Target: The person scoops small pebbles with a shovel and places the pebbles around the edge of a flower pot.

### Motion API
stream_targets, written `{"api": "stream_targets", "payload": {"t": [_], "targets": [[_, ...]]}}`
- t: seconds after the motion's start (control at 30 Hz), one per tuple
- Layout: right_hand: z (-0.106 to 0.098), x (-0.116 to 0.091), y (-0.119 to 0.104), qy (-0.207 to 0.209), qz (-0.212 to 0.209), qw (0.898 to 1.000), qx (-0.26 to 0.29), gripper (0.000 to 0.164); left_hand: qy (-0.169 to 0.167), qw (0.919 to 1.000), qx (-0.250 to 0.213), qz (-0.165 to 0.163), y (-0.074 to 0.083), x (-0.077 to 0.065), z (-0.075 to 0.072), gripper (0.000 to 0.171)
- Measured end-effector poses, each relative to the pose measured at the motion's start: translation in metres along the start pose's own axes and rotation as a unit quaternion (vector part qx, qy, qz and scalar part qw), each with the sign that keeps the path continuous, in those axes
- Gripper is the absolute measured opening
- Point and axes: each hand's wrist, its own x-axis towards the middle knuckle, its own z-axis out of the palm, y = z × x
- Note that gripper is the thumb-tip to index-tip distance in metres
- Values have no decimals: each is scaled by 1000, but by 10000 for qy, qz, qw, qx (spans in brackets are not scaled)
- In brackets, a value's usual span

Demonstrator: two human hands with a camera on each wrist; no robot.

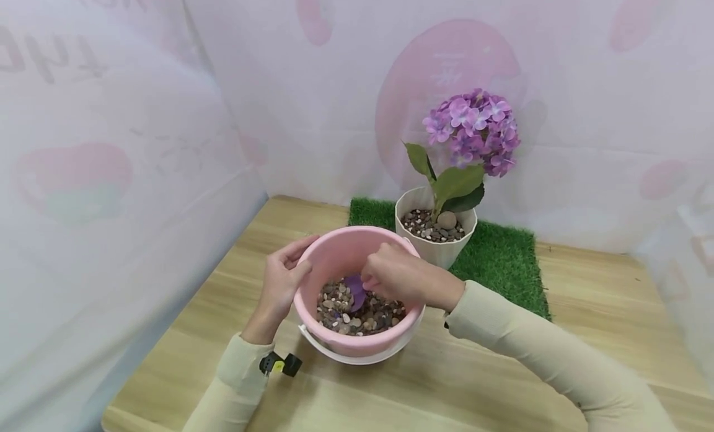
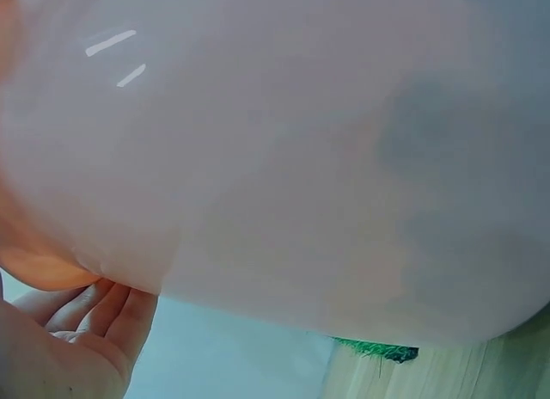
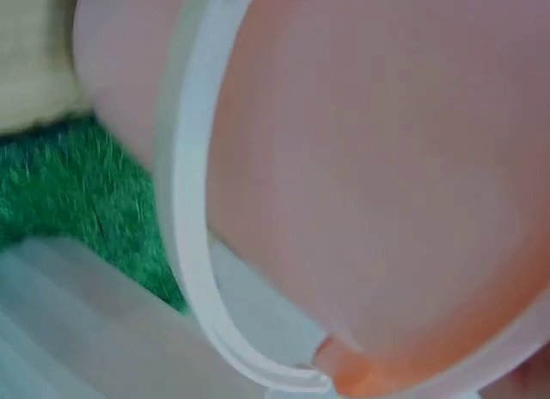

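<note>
A pink bucket stands on the table with pebbles of mixed colours in its bottom. At its left rim, my left hand holds the edge, thumb over the rim and fingers along the outside. In the left wrist view, the left hand shows under the rim, next to the bucket wall. Inside the bucket, my right hand grips a small purple scoop, whose blade dips into the pebbles; the fingers cover its handle. The white bail handle hangs down outside the bucket.
Behind the bucket, a white planter of pebbles holds a purple hydrangea. It stands on a green turf mat, close to the bucket's right back side. A wooden table lies beneath, with printed cloth walls behind and left.
</note>
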Motion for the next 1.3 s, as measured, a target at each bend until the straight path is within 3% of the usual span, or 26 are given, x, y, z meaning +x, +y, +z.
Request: {"api": "stream_targets", "payload": {"t": [0.2, 0.4, 0.6, 0.8, 0.9, 1.1, 1.3], "targets": [[-1, 3, -1, 55, 57, 9997, 242, 8, 45, 10000, -47, -25, -2, 0, 0, 50], [6, -1, 2, 118, 113, 9994, 304, 11, -8, 9999, -76, 81, -2, 1, 0, 50], [0, -9, 8, 168, 700, 9904, 1176, 16, -20, 9999, -104, 50, -2, 0, -2, 51], [-2, -21, 10, 359, 1163, 9827, 1398, 18, -7, 9999, -123, -11, -4, -1, -2, 51], [-4, -29, 9, 587, 1401, 9760, 1559, 18, -74, 9998, -182, -3, -3, -1, -1, 52], [-4, -41, 10, 1135, 1346, 9652, 1935, 19, 17, 9994, -345, -39, -2, -3, -3, 53], [-5, -56, 11, 1315, 1738, 9351, 2795, 26, 0, 9999, -126, -84, -2, -3, -3, 50]]}}
